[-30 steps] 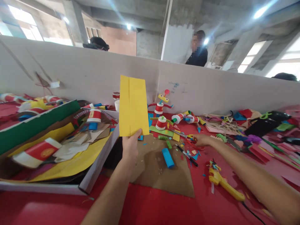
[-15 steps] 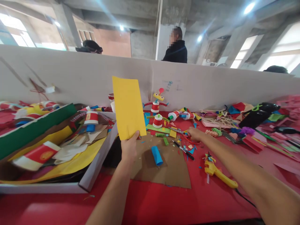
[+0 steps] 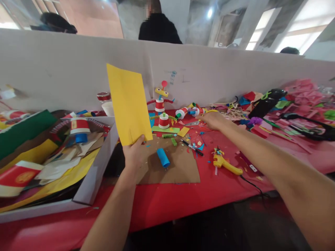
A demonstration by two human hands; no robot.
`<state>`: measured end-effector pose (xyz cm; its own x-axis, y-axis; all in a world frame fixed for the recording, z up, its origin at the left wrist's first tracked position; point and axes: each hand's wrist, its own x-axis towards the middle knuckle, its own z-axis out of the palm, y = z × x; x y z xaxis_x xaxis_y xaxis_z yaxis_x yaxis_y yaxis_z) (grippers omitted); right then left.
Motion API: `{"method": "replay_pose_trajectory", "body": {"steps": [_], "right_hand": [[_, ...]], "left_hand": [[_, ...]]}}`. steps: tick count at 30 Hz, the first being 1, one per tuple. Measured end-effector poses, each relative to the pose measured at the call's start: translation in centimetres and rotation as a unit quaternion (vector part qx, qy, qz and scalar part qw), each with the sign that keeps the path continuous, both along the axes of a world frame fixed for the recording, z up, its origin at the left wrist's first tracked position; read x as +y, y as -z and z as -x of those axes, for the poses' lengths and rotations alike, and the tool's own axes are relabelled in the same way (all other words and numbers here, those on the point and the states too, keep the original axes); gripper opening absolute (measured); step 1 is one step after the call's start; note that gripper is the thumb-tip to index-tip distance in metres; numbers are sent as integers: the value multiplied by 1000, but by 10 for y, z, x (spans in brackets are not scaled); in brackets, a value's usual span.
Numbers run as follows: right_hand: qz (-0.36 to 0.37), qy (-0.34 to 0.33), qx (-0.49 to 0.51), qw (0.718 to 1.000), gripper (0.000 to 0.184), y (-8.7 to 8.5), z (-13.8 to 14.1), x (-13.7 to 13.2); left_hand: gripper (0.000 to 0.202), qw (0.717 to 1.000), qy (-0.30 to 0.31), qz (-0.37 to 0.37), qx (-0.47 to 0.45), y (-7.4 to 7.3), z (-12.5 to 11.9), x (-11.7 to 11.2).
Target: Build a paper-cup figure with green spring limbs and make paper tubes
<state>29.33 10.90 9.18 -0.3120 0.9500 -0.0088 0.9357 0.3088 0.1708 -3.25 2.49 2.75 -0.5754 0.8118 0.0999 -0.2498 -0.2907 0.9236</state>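
My left hand (image 3: 134, 153) grips the lower edge of a yellow sheet of paper (image 3: 129, 104) and holds it upright above the table. My right hand (image 3: 211, 120) is stretched far forward, its fingers reaching out just beyond a pair of scissors (image 3: 193, 123) and close to a red and white paper cup (image 3: 196, 111) lying on its side. I see nothing held in it, though the fingertips are small and partly hidden. A rolled blue paper tube (image 3: 163, 158) lies on the brown cardboard (image 3: 180, 170) between my arms.
A cup figure (image 3: 164, 121) with springy paper arms stands behind the cardboard. At right lie a yellow glue gun (image 3: 226, 165) with a cord and a black pen (image 3: 192, 147). An open box (image 3: 98, 174) of cups and paper stands left. A white partition (image 3: 209, 69) backs the table.
The view has swung right and down. My right hand has moved farther forward past the scissors, which stay on the table. My left hand still holds up the yellow paper.
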Motion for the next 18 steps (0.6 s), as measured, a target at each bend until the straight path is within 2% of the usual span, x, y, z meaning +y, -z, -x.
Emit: {"method": "replay_pose_trajectory", "body": {"steps": [4, 5, 7, 8, 9, 11, 13, 14, 16, 18], "right_hand": [[-69, 35, 43, 996, 59, -26, -5, -27], [-110, 68, 117, 985, 61, -28, -4, -36], [-142, 82, 184, 969, 59, -28, 5, -57], [-126, 65, 311, 940, 57, -25, 14, -68], [-83, 39, 442, 892, 57, -21, 26, -81], [46, -2, 628, 777, 56, -8, 56, -105], [177, -34, 749, 637, 55, 10, 91, -126], [254, -52, 775, 576, 58, 20, 107, -134], [357, -71, 798, 480, 55, 39, 132, -144], [427, -77, 798, 419, 49, 55, 147, -149]], "left_hand": [[27, 1000, 11, 11, -23, 5, 2, -1], [29, 1000, 12, 10, -24, 6, 3, 0], [31, 1000, 10, 3, -25, 9, 4, 1], [31, 1000, 7, 0, -25, 10, 5, 2], [31, 1000, 6, -1, -25, 11, 6, 3], [32, 1000, 10, -2, -27, 12, 7, 5], [34, 999, 23, 0, -30, 13, 7, 5], [35, 999, 31, 2, -31, 14, 7, 5], [39, 998, 44, 5, -34, 14, 8, 5], [42, 998, 52, 6, -36, 15, 8, 5]]}}
